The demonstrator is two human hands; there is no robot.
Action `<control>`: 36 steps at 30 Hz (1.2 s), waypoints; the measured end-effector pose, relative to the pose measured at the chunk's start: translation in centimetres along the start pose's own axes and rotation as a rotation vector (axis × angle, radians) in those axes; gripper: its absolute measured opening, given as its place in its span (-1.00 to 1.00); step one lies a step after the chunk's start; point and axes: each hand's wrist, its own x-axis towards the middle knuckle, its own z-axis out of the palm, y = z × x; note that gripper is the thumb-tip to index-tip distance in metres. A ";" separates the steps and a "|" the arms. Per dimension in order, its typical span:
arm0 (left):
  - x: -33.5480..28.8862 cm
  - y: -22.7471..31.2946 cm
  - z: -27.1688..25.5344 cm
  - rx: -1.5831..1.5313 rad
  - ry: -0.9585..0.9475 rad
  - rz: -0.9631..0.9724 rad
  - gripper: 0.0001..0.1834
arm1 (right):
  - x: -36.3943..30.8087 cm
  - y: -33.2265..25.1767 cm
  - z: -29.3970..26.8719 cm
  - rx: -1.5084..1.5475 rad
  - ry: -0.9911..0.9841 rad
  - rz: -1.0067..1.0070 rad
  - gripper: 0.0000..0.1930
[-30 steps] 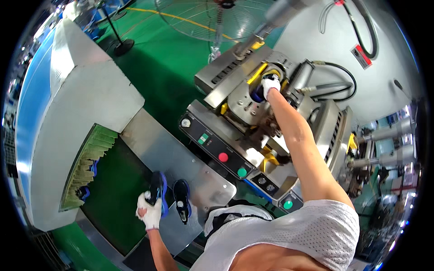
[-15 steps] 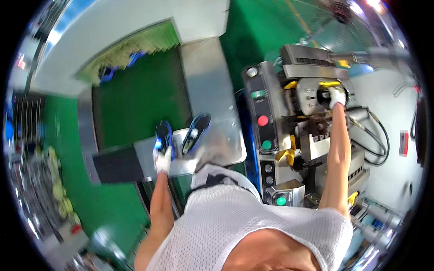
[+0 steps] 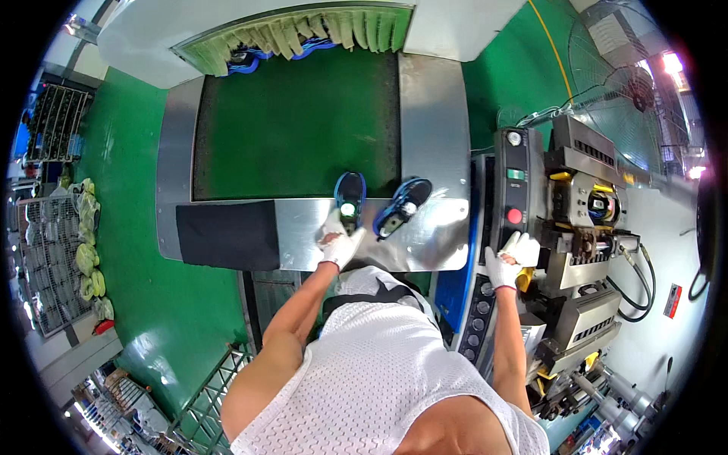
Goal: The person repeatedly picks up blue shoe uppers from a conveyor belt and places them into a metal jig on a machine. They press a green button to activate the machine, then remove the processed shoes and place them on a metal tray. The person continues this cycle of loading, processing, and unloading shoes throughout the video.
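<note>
On the metal ledge lie two dark shoes with blue soles. My left hand (image 3: 339, 244), in a white glove, has its fingers and thumb around the heel of the left shoe (image 3: 351, 189). The right shoe (image 3: 403, 207) lies tilted beside it, untouched. White-gloved too, my right hand (image 3: 513, 262) is open, fingers apart, over the control panel (image 3: 520, 152) below its red button (image 3: 514, 216). It hides that part of the panel. Another blue-edged shoe (image 3: 603, 206) sits in the pressing machine (image 3: 580, 199) to the right.
A green conveyor belt (image 3: 296, 129) runs under a fringed curtain (image 3: 303, 34), where more blue-edged shoes show. A black mat (image 3: 227, 233) covers the ledge's left part. Hoses (image 3: 644, 284) hang right of the machine, and a fan (image 3: 641, 91) stands at the far right.
My right hand has come out of the machine and back to the control panel, leaving a shoe there. My left hand stays at the left shoe's heel. The whole view has turned right.
</note>
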 end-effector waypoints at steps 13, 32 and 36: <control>23.2 -11.0 -10.2 0.014 -0.097 0.226 -0.32 | -1.6 -29.7 8.8 0.797 -0.222 0.450 -0.07; 57.7 -12.0 -26.4 0.539 0.555 -0.055 -0.49 | -6.3 -30.8 8.5 0.864 -0.333 0.100 0.00; 55.6 -14.9 -25.1 0.476 0.652 0.141 -0.60 | -6.4 -31.0 9.6 0.799 -0.278 0.067 0.01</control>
